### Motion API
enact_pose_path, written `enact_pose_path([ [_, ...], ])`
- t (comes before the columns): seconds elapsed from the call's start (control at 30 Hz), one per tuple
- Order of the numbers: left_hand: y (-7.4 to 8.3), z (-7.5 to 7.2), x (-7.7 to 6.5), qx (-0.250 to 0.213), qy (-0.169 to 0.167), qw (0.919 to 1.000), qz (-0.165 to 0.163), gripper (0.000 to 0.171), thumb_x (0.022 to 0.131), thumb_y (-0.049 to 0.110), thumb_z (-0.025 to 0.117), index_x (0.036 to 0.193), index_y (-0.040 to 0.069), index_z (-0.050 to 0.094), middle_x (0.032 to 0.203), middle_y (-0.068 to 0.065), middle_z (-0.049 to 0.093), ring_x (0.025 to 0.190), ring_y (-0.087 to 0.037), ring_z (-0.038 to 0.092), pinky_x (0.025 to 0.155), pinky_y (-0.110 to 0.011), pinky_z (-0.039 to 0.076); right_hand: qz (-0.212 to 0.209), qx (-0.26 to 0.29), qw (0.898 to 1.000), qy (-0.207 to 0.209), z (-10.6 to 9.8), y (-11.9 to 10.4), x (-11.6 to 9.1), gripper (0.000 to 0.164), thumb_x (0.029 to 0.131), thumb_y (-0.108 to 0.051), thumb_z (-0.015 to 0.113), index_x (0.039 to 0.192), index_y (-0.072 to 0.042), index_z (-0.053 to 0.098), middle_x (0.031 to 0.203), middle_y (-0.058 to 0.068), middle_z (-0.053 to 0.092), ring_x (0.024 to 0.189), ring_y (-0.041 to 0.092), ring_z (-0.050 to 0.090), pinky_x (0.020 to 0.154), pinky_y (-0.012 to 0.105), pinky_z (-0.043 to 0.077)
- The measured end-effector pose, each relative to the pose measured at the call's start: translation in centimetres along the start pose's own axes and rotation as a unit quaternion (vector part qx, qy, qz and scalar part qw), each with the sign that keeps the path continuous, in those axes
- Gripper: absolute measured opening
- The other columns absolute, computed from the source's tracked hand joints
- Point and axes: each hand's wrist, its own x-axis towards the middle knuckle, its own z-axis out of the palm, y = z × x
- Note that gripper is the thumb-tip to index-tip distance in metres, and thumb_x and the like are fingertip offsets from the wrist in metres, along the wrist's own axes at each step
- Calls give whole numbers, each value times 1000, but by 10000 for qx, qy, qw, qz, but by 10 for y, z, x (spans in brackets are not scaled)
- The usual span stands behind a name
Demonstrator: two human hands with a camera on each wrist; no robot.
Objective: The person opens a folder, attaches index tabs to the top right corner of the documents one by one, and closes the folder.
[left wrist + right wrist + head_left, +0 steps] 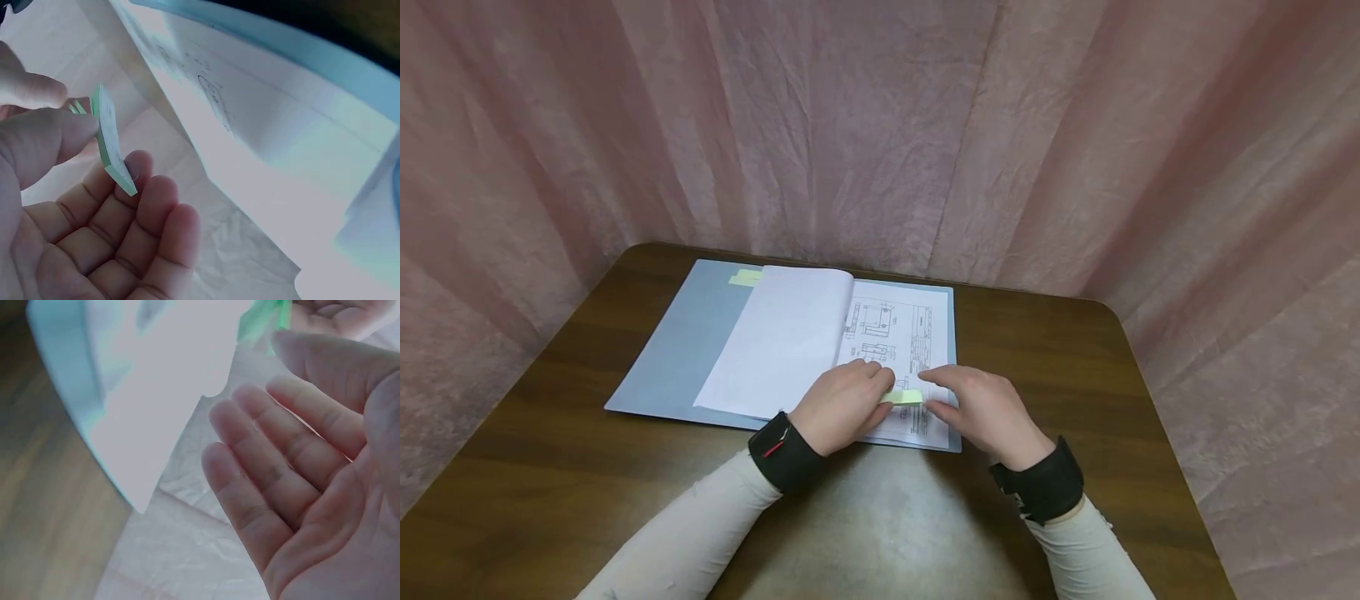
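Observation:
My left hand [844,402] pinches a small pale green pad of sticky notes [906,397] over the right-hand page of a document. In the left wrist view the thumb lies on the pad [110,134], with the other fingers curled below it and thin green strips showing at its edge. My right hand [988,410] is at the pad's right end, thumb and forefinger spread apart around it. The right wrist view shows that hand's fingers [269,462] loosely extended, its thumb tip close to the green. Line drawings cover the printed page [880,296] underneath.
A light blue folder [666,350] lies open on the brown wooden table [1030,333]. A blank white sheet [782,333] is turned over to its left, with yellow-green tabs [746,277] at the top. Pink curtains [880,125] hang behind and beside the table.

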Motion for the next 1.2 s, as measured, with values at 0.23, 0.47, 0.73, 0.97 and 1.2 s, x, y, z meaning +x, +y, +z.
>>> enact_pose_path([
  [0.23, 2, -2, 5, -148, 51, 9998, 95, 22, 88, 30, 74, 101, 16, 65, 83, 8, 58, 73, -10, 49, 65, -25, 42, -253, 111, 9996, 96, -5, -10, 2, 43, 80, -26, 83, 121, -22, 72, 115, -9, 69, 105, 8, 63, 82, 30, 50],
  [0.47, 4, -5, 5, -245, 1, 9997, 63, 22, 88, 31, 75, 102, 16, 66, 83, 8, 57, 73, -10, 48, 65, -24, 42, -304, 152, 9989, 313, -1, -11, 4, 29, 79, -25, 83, 107, -21, 77, 102, -10, 71, 91, 6, 65, 73, 28, 50],
  [0.73, 3, -6, 5, -333, 56, 9994, 43, 19, 89, 30, 74, 100, 17, 65, 83, 8, 56, 74, -10, 49, 67, -25, 43, -292, 154, 9989, 326, 3, -10, 5, 26, 79, -28, 84, 103, -22, 78, 95, -11, 71, 84, 9, 65, 69, 27, 49],
  [0.97, 3, -6, 5, -479, 58, 9988, 94, 27, 89, 30, 74, 109, 14, 69, 91, 5, 61, 79, -11, 52, 72, -25, 45, -281, 131, 9988, 379, 3, -9, 6, 23, 79, -28, 83, 101, -25, 78, 91, -15, 69, 81, 5, 63, 65, 25, 47],
  [1.2, 4, -6, 5, -599, -40, 9982, 42, 30, 86, 31, 77, 111, 15, 71, 92, 5, 61, 80, -11, 52, 71, -25, 45, -342, 155, 9985, 410, 2, -8, 6, 25, 79, -25, 84, 102, -24, 78, 92, -14, 69, 80, 7, 64, 64, 25, 46],
])
